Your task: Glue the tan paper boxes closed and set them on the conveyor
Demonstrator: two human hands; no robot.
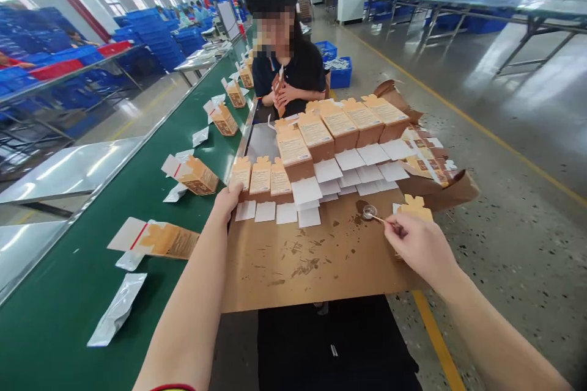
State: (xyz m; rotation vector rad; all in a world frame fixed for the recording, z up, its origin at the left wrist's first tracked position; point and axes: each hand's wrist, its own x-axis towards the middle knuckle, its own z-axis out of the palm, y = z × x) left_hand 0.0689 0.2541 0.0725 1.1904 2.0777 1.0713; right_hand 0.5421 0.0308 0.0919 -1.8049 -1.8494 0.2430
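My left hand (228,201) is at the left end of a row of small tan cartons (260,178), its thumb against the end carton (241,175). Its other fingers are mostly hidden. Between the fingertips of my right hand (419,245) is a thin wooden stick (378,219). The stick's far end reaches into a small clear round dish (369,212) on the brown cardboard sheet (275,256), with wet spots around it. Behind and under my right hand stands another carton (415,208), partly covered. White flaps (307,192) stick out toward me from the rowed and stacked cartons.
To the left runs a green conveyor belt (55,317) with open cartons (197,175) and silvery sachets (118,308). Across the board a person (293,67) in a dark shirt holds a flat carton. Crumpled brown paper (458,189) lies at the right edge. Blue crates (340,75) stand behind.
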